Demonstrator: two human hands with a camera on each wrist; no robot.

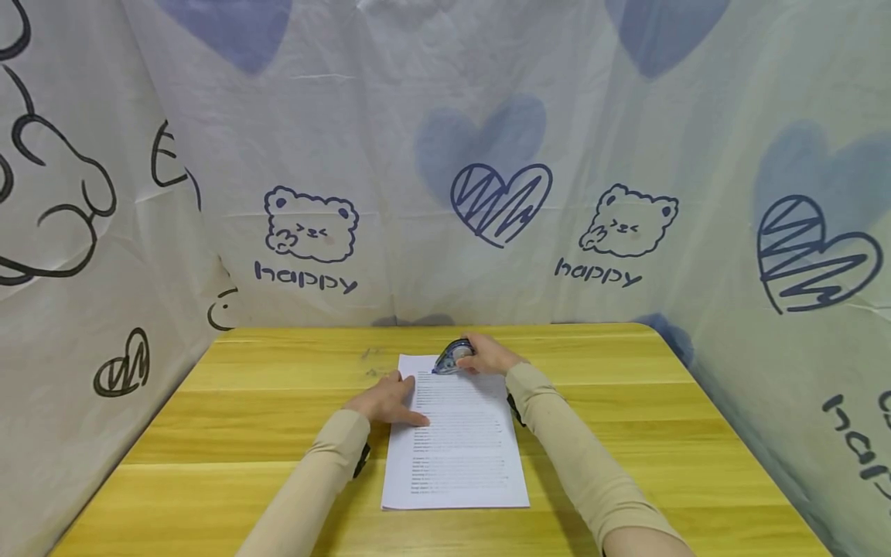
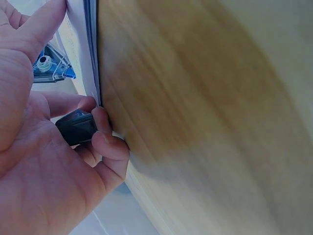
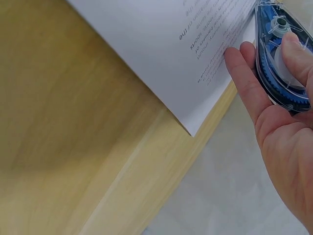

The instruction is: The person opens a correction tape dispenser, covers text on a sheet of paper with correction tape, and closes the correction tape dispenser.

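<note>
A printed white sheet (image 1: 462,449) lies on top of a thin stack of paper on the table. My right hand (image 1: 490,357) grips a clear and blue correction tape dispenser (image 1: 450,358), its tip at the upper printed lines. In the right wrist view, the thumb presses the side of the dispenser (image 3: 275,63). My left hand (image 1: 390,402) rests at the sheet's left edge, thumb on the paper. The left wrist view shows a small dark plastic piece (image 2: 77,128) held among the curled fingers of that hand (image 2: 49,156), beside the stack's edge (image 2: 90,49).
The yellow wood-grain table (image 1: 230,433) extends around the paper on both sides. A white cloth (image 1: 411,271) with hearts, bear faces and lettering hangs behind the table's far edge and along both sides.
</note>
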